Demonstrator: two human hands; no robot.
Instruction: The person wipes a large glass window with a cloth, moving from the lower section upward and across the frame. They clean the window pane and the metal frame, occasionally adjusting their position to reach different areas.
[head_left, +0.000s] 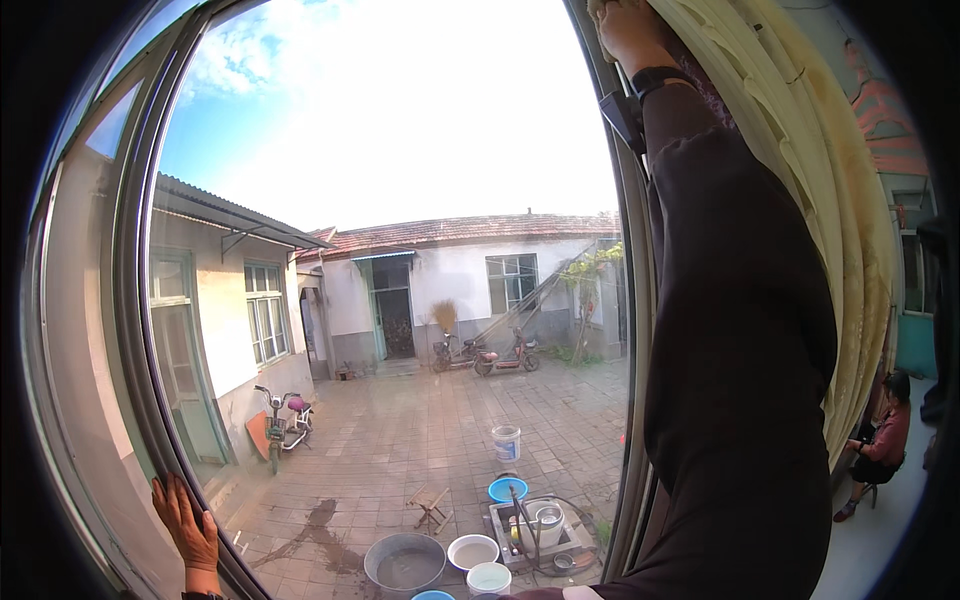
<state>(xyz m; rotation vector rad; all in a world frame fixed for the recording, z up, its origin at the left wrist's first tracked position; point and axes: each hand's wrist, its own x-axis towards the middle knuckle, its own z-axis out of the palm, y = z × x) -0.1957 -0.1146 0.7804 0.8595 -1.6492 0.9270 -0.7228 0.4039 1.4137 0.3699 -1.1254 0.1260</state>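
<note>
A large window pane (420, 187) in a dark frame fills the middle of the view, with faint smears on its glass. My left hand (187, 529) rests, fingers spread, against the frame's left side (146, 420) near the bottom. High at the upper right, my right hand (630, 30) is raised to the top of the frame's right side and presses a light-coloured cloth (600, 34), which shows only in part. A dark band with a black device (624, 120) is on my right wrist. A cream curtain (817, 187) hangs to the right of my raised arm.
Through the glass lie a paved courtyard (420, 409) with basins, a white bucket (506, 444), a folding stool (430, 508) and parked scooters (506, 360). Low buildings surround it. Inside, at the far right, a person (885, 442) sits on a low seat.
</note>
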